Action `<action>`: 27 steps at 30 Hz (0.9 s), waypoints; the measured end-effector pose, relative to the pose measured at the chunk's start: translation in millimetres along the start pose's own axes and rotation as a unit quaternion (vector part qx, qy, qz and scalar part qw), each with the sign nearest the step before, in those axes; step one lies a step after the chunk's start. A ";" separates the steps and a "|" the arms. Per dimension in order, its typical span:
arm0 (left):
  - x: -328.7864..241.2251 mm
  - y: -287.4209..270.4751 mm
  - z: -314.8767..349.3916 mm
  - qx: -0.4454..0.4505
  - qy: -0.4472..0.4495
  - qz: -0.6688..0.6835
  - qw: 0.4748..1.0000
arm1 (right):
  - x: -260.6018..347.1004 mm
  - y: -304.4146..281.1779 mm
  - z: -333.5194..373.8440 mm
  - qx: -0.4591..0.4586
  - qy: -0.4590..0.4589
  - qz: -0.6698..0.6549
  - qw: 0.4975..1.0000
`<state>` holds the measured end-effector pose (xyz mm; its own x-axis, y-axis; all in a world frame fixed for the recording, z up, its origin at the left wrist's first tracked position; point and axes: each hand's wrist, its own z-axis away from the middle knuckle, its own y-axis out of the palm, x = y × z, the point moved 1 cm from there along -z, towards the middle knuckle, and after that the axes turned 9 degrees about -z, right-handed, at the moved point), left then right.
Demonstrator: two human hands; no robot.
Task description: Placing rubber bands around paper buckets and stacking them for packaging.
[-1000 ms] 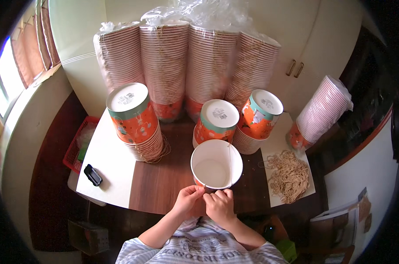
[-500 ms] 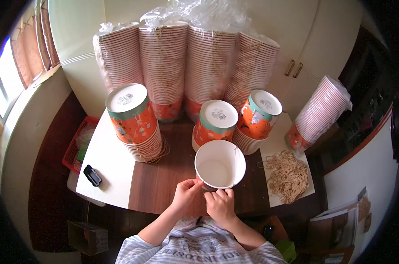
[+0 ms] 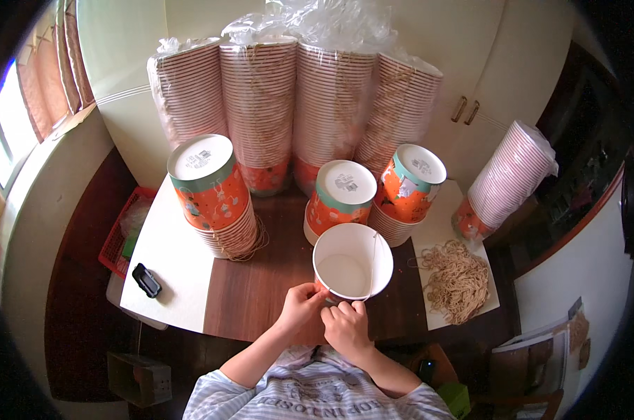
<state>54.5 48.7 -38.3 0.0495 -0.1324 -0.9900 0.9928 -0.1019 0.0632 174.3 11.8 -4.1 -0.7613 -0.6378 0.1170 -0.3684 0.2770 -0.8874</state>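
A white-lined paper bucket [image 3: 353, 262] stands upright at the table's near middle, its open mouth facing up. A thin tan string [image 3: 372, 269] crosses its inside from the far right rim to the near rim. My left hand [image 3: 301, 306] is pinched against the near left rim; what lies between its fingertips is too small to tell. Curled closed at the near rim, my right hand [image 3: 346, 324] grips the near end of the string. Just beyond the bucket, an upside-down stack of orange and green paper buckets [image 3: 346, 199] stands close to it.
More upside-down bucket stacks stand at left [image 3: 215, 196] and right [image 3: 410, 189]. Tall plastic-wrapped stacks [image 3: 261, 105] line the back; another wrapped stack [image 3: 506, 178] leans at right. A tan string pile [image 3: 458, 283] lies right, a small black case [image 3: 147, 280] left.
The bucket has shifted slightly to the right. My left hand has moved a little right with it, and my right hand slightly left, so the two are closer together.
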 end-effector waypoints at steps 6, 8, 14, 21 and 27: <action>18.9 5.5 -4.7 -0.072 0.103 -0.076 0.989 | -0.6 5.8 0.7 0.004 -0.008 0.013 1.000; 14.4 7.0 -5.0 -0.070 0.100 -0.082 0.989 | -1.2 6.7 1.0 0.006 -0.011 0.018 1.000; 16.1 7.6 -7.9 -0.061 0.094 -0.103 0.988 | -3.3 6.3 0.5 0.009 -0.013 0.024 1.000; 12.4 -0.9 -10.9 -0.043 0.118 -0.181 0.975 | -11.3 -3.9 5.2 -0.027 -0.003 0.009 1.000; 2.5 -22.9 -2.2 -0.072 0.076 -0.118 0.988 | -35.2 -36.2 5.0 -0.068 0.060 0.030 0.995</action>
<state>32.1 52.9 -42.5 -0.1807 0.0281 -0.9831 0.9832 0.0297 -0.1798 217.1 20.6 21.7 -0.8391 -0.5292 0.1256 -0.3838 0.4124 -0.8262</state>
